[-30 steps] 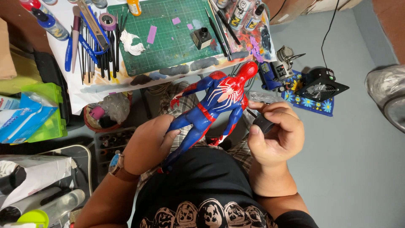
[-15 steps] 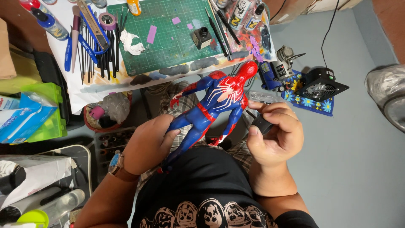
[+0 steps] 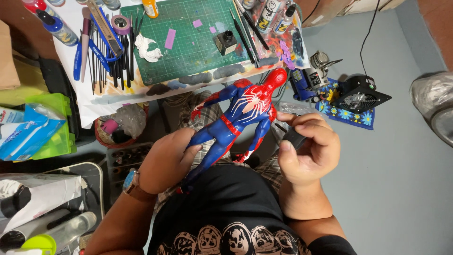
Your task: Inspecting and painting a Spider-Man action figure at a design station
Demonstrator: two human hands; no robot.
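Left hand (image 3: pixel 165 163) has its fingers wrapped around the legs of a red and blue figure (image 3: pixel 236 118), holding it back-up over the lap, with a white spider mark on its back and the red head pointing toward the tabletop (image 3: pixel 94 106). The figure's feet end up down near the black shirt (image 3: pixel 226 208), partly hidden by the hand. There's a watch (image 3: pixel 131 182) on that wrist.

Right hand (image 3: pixel 306 153) is just beside the figure's right arm, fingers curled tight around a small black piece (image 3: pixel 293 138); can't really tell what that piece is. It sits close to the figure but doesn't look like it's touching.

Up on the tabletop there's a green cutting mat (image 3: pixel 198 42) with a few pink scraps, a small black cube thing (image 3: pixel 225 41) on it, and a row of brushes and tools (image 3: pixel 101 52) to the left. On the floor off to the right is a small black fan (image 3: pixel 359 97) on a blue flowered cloth (image 3: pixel 351 117). Green bin (image 3: pixel 52 137) and wipes pack (image 3: pixel 26 134) on the left side.
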